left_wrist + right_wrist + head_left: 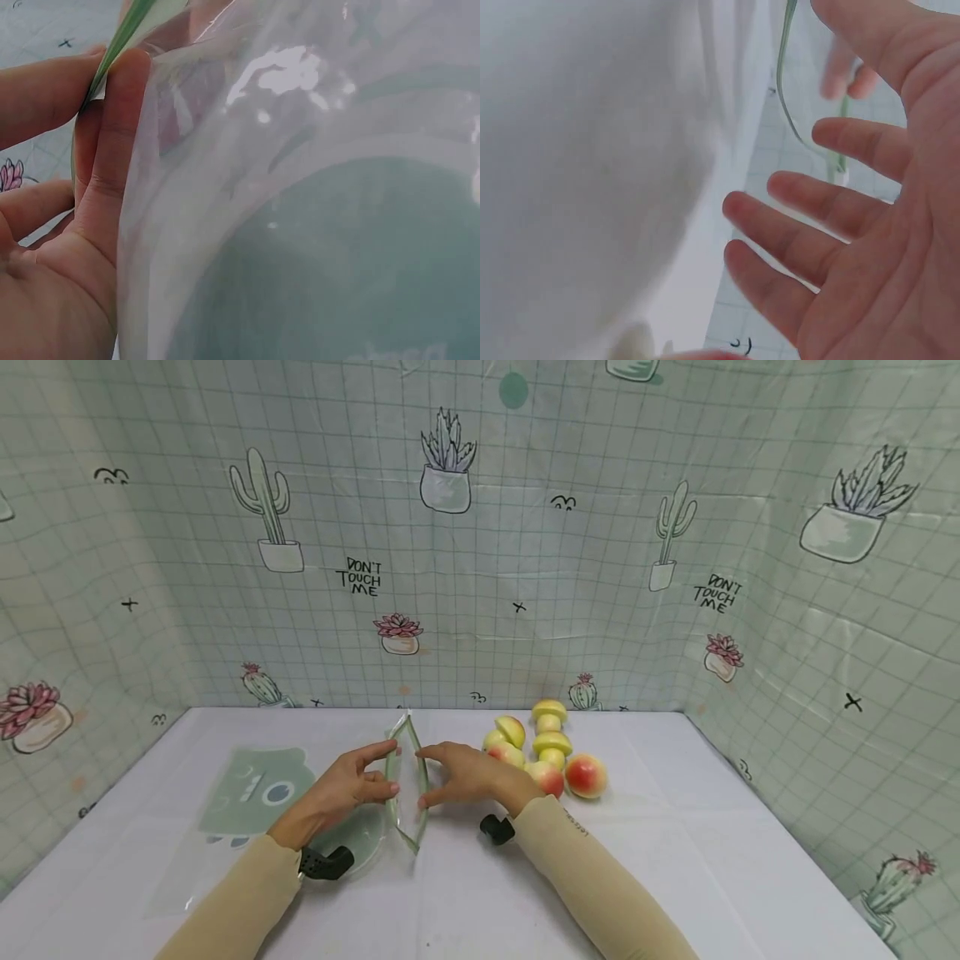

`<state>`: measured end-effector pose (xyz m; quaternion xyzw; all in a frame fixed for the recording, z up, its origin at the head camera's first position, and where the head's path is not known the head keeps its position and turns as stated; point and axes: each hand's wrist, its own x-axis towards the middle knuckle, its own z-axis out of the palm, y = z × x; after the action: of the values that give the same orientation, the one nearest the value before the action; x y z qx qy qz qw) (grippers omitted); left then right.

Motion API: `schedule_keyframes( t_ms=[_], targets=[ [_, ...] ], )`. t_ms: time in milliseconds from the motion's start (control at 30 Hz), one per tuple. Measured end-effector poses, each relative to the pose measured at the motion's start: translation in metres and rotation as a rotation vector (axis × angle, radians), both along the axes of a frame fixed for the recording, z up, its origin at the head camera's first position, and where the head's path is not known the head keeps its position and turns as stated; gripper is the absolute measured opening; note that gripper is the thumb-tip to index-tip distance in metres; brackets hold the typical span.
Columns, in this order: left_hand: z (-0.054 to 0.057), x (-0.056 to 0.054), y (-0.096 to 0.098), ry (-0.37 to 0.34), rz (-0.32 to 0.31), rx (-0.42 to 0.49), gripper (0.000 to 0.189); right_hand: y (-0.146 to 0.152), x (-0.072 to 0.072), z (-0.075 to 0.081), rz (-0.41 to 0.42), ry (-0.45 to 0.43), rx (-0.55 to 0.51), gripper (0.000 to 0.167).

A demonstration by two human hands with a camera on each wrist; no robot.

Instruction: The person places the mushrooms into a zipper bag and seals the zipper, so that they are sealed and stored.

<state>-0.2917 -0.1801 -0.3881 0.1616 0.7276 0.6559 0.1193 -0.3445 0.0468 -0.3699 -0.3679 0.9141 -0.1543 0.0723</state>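
Observation:
A clear plastic zip bag (352, 839) with a green rim and a green cartoon print lies on the white table, its mouth gaping toward the right. My left hand (341, 789) is at the left side of that mouth; in the left wrist view its fingers (124, 97) pinch the green rim between them. Across the gap, my right hand (472, 772) has its thumb and index fingertip right at the opposite rim. The other right fingers (780, 225) extend loosely, holding nothing. Bag plastic covers part of the left wrist view.
Just beyond my right wrist sit several peach-like red and yellow fruits (586, 776) and yellow mushroom-shaped pieces (552, 743). A patterned cloth (495, 568) hangs behind and beside the white table (675, 860). Each wrist carries a small black camera mount (327, 863).

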Motion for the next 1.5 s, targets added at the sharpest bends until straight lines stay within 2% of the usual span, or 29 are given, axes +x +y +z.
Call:
schedule_keyframes(
  t_ms=[233, 433, 700, 1033, 1300, 1500],
  targets=[
    [0.000, -0.001, 0.001, -0.016, 0.028, -0.006, 0.080, 0.014, 0.000, 0.011, -0.041, -0.015, -0.090, 0.077],
    [0.000, -0.003, 0.004, -0.004, 0.031, -0.018, 0.078, 0.022, -0.001, 0.017, -0.067, 0.056, -0.101, 0.076],
    [0.000, -0.001, -0.002, 0.006, 0.030, -0.022, 0.081, 0.034, -0.004, 0.016, -0.083, 0.144, -0.092, 0.071],
    [-0.004, -0.003, 0.000, 0.020, -0.008, 0.008, 0.082, 0.059, -0.002, 0.011, -0.169, 0.145, -0.069, 0.069],
    [-0.004, -0.003, 0.000, 0.023, 0.004, -0.006, 0.083, 0.067, -0.005, 0.008, -0.184, 0.222, -0.030, 0.070],
    [-0.004, -0.002, -0.001, 0.026, 0.009, -0.011, 0.082, 0.071, -0.008, 0.006, -0.188, 0.216, -0.015, 0.068]
  ],
)
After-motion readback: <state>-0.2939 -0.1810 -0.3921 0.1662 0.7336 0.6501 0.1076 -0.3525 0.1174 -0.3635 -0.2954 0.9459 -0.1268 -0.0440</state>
